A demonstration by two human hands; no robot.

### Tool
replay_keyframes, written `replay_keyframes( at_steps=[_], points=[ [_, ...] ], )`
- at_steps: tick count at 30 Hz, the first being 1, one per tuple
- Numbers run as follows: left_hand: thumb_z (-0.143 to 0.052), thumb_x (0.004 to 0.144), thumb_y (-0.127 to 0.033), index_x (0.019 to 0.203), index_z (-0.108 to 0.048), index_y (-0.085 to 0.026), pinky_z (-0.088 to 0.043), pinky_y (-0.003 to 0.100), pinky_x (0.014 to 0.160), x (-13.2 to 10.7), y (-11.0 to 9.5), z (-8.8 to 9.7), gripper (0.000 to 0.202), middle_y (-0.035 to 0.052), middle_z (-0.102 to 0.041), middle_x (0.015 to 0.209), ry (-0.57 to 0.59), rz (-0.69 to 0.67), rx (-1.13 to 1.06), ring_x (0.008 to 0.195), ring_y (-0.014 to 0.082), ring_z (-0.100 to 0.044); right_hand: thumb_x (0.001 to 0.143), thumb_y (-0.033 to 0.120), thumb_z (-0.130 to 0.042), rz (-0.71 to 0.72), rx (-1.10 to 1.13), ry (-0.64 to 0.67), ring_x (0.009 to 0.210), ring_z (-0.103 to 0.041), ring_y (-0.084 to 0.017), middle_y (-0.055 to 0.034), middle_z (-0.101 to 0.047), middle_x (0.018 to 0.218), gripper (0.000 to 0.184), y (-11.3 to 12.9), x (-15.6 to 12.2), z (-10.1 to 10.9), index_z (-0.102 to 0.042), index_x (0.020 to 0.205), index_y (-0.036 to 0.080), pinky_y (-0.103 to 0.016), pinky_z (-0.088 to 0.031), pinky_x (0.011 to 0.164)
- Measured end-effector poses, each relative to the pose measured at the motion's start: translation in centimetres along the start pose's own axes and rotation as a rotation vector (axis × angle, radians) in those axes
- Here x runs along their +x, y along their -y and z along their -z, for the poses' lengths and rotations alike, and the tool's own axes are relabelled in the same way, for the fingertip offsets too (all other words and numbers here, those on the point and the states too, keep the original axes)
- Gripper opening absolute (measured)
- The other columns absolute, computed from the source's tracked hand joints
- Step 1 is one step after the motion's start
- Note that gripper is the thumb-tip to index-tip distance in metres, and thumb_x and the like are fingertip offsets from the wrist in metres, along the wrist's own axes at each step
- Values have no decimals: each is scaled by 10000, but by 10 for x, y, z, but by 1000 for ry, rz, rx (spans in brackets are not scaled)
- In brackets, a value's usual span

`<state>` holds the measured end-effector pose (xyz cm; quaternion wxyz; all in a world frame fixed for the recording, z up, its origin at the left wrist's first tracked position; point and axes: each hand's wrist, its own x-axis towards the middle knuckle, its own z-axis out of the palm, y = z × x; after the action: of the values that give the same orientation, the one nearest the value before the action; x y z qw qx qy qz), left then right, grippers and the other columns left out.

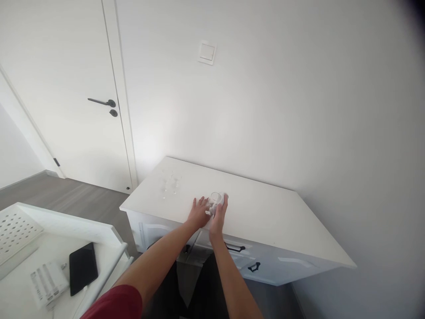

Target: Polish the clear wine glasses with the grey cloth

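Observation:
Close to the front edge of the white cabinet top (262,212), my two hands are together around a small clear glass (215,197). My right hand (218,218) is closed around the glass's right side. A crumpled white tissue or cloth (211,208) is bunched against the glass between the hands, and a bit of white also shows by my right fingertips. My left hand (198,214) grips the tissue on its thumb side, while its outer fingers stretch out to the left. Several clear glasses (171,184) stand farther left on the cabinet top; their outlines are faint.
Dark handles (235,247) stick out from the cabinet front below my arms. At lower left, a white desk (66,217) with a raised edge holds a black tablet (83,268) and a white box (49,283). Behind are a wall with a switch (207,52) and a door (66,88).

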<state>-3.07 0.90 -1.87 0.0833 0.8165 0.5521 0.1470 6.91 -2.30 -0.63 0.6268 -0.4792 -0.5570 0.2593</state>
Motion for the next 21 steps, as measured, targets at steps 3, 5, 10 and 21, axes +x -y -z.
replay_keyframes(
  at_steps=[3, 5, 10, 21],
  points=[
    [-494, 993, -338, 1594, -436, -257, -133, 640, 1294, 1, 2, -5, 609, 128, -370, 1694, -4, -27, 26, 1606, 352, -225, 1090, 333, -310, 275, -348, 23, 1645, -76, -288, -107, -122, 1769, 618, 9, -8, 1, -167, 1683, 237, -595, -250, 1286],
    [-525, 975, -331, 1649, -324, -266, -119, 646, 1296, 1, 3, -8, 707, 123, -306, 1725, -11, -30, 43, 1606, 355, -221, 1064, 229, -379, 510, -615, 194, 1637, -87, -324, -76, -267, 1737, 560, 15, 0, 7, -372, 1624, 259, -643, -172, 1293],
    [-446, 1006, -335, 1687, -204, -250, -132, 643, 1297, 4, 0, -10, 727, 112, -272, 1740, -49, 11, 0, 1601, 337, -230, 1006, 157, -500, 793, -1005, 458, 1507, -347, -371, -73, -552, 1562, 462, 28, 40, 25, -626, 1427, 298, -733, -41, 1255],
    [-389, 1036, -350, 1385, -657, -243, -128, 644, 1299, 7, -2, -7, 452, 106, -543, 1574, -59, 46, -65, 1557, 305, -326, 838, 274, -692, 315, -1189, 964, 889, -681, -261, -96, -774, 907, 137, 81, 108, 2, -796, 916, 230, -350, -469, 795]
  ],
)
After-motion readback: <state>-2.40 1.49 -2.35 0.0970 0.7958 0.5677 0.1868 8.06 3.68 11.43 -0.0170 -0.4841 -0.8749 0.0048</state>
